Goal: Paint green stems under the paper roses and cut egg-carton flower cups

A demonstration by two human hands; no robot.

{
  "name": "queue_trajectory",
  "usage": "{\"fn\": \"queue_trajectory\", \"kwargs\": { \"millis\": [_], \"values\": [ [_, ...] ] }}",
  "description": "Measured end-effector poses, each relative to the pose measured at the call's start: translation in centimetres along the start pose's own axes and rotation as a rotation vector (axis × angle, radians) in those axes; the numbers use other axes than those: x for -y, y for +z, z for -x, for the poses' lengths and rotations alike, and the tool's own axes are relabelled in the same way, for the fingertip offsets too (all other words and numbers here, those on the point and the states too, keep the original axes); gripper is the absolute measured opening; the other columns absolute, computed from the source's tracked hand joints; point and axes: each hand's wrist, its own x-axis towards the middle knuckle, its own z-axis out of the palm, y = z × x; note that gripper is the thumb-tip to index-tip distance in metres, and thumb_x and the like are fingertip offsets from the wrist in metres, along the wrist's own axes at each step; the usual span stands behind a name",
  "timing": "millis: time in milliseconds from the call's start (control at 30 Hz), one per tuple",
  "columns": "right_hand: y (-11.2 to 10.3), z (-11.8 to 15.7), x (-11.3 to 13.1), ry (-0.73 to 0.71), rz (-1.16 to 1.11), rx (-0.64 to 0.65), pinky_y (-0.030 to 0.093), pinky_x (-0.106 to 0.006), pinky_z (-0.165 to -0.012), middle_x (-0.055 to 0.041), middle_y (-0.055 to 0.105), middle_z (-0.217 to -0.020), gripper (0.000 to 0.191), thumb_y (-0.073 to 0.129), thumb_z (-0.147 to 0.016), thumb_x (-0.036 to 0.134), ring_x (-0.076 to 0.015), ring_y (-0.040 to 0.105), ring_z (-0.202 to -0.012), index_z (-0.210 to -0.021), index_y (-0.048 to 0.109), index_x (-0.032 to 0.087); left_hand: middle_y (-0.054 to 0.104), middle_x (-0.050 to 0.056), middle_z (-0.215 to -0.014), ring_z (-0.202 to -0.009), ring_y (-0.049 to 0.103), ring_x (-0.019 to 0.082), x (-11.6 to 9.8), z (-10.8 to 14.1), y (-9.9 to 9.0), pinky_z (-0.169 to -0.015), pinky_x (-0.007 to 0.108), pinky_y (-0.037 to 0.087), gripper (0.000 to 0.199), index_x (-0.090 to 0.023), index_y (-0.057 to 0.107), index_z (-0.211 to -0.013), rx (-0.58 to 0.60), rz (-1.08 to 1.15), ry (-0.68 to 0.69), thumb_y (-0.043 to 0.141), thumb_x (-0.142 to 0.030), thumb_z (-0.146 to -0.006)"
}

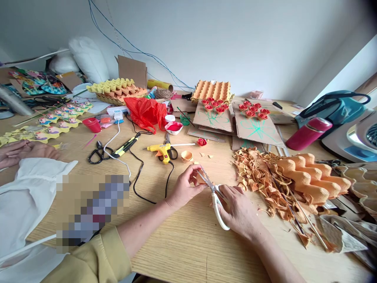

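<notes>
Between its fingertips, my left hand [186, 188] pinches a small orange egg-carton piece [201, 177]. My right hand [240, 210] is closed around the white handles of a pair of scissors [217, 202], whose blades are apart and lie against that piece. Just beyond my left hand stand stacked orange carton cups [186, 156]. A yellow hot glue gun [161, 151] lies behind and left of them, over black-handled scissors. One red-painted carton flower [202, 142] sits behind the cups, close to small orange scraps.
Right of my hands lie a heap of orange carton scraps [256, 173] and an orange egg tray [312, 177]. Red flowers stand on cardboard sheets [256, 125] behind. A pink bottle [308, 133] is at right. Black cables cross the table at left, near another person's hands [26, 151].
</notes>
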Motion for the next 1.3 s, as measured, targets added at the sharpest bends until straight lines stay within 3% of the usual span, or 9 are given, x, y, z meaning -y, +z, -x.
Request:
{"fn": "queue_trajectory", "kwargs": {
  "millis": [233,467,567,700,833,1067,1300],
  "values": [
    [0.2,0.1,-0.3,-0.032,0.029,-0.016,0.035,-0.034,-0.076,0.0002,0.058,-0.072,0.022,0.054,-0.091,0.035,-0.0190,0.051,-0.068,-0.078,0.040,0.024,0.070,0.010,-0.112,-0.097,0.067,0.021,-0.4,0.1,-0.2,-0.080,0.029,0.053,0.049,-0.019,0.060,-0.120,-0.016,-0.148,0.056,0.081,-0.029,-0.076],
    [0.1,0.1,-0.3,-0.060,0.006,-0.036,0.036,-0.032,-0.074,0.0021,0.054,-0.066,0.023,0.055,-0.090,0.029,-0.0175,0.048,-0.064,-0.075,0.038,0.024,0.068,0.009,-0.117,-0.100,0.067,0.020,-0.4,0.1,-0.2,-0.083,0.028,0.053,0.047,-0.021,0.062,-0.118,0.002,-0.068,0.108,0.081,-0.024,-0.076],
    [0.1,0.2,-0.2,-0.048,-0.032,-0.065,0.035,-0.031,-0.070,0.0028,0.052,-0.063,0.025,0.053,-0.091,0.028,-0.0169,0.048,-0.062,-0.073,0.037,0.024,0.067,0.010,-0.118,-0.100,0.066,0.020,-0.7,0.0,-0.2,-0.083,0.028,0.054,0.051,-0.020,0.059,-0.120,0.019,0.078,0.060,0.083,-0.028,-0.075],
    [0.1,0.2,-0.3,-0.005,-0.086,-0.098,0.035,-0.030,-0.066,0.0042,0.048,-0.061,0.026,0.052,-0.090,0.025,-0.0161,0.047,-0.059,-0.072,0.034,0.025,0.067,0.009,-0.108,-0.093,0.067,0.020,-1.2,-0.1,-0.2,-0.076,0.030,0.058,0.047,-0.019,0.058,-0.124,0.088,0.292,-0.072,0.074,-0.038,-0.084],
    [0.1,0.1,-0.5,-0.005,-0.080,-0.055,0.037,-0.031,-0.069,0.0027,0.053,-0.067,0.021,0.051,-0.091,0.026,-0.0173,0.051,-0.065,-0.076,0.037,0.025,0.067,0.008,-0.107,-0.095,0.066,0.021,-1.6,-0.2,-0.1,-0.076,0.031,0.059,0.046,-0.019,0.063,-0.119,0.094,0.419,-0.155,0.077,-0.041,-0.081],
    [0.0,0.0,-0.5,-0.030,0.006,-0.077,0.039,-0.037,-0.081,-0.0034,0.062,-0.086,0.012,0.055,-0.088,0.030,-0.0225,0.057,-0.080,-0.089,0.044,0.024,0.067,0.007,-0.107,-0.096,0.066,0.020,-1.3,-0.3,0.0,-0.075,0.029,0.058,0.043,-0.019,0.064,-0.113,0.091,0.444,-0.200,0.081,-0.038,-0.078],
    [-0.2,0.0,-0.4,-0.043,-0.010,-0.052,0.038,-0.036,-0.080,0.0015,0.057,-0.071,0.019,0.053,-0.090,0.029,-0.0192,0.055,-0.071,-0.080,0.038,0.024,0.065,0.007,-0.111,-0.095,0.066,0.020,-0.6,-0.2,-0.3,-0.075,0.032,0.059,0.043,-0.021,0.062,-0.113,0.125,0.455,-0.179,0.081,-0.034,-0.078]
  ]
}}
